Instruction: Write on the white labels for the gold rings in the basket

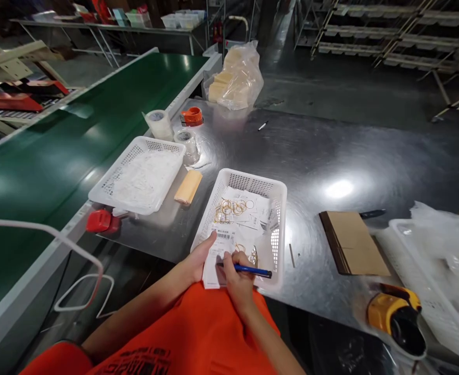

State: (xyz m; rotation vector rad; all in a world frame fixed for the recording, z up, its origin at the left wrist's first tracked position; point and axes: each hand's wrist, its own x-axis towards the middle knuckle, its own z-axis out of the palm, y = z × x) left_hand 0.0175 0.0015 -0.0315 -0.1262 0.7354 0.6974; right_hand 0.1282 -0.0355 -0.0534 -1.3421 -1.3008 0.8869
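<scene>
My left hand (199,259) grips a stack of white paper slips (211,271) by its left side, thumb on top near a printed barcode. In my right hand (239,281) is a blue pen (255,270), its tip end over the slips and its back end pointing right. Both hands are at the near edge of a white perforated basket (279,208). Inside the basket lie several gold-coloured rings (229,207) and more printed paper slips (253,200). Fingers of my right hand partly cover the slips.
Left of the basket are a tan paper bundle (188,186), a second white basket (97,194), a red tape dispenser (99,221) and tape rolls (159,124). A green conveyor belt (136,99) runs alongside. Cardboard pieces (354,242) and a yellow-black tape dispenser (385,310) lie right.
</scene>
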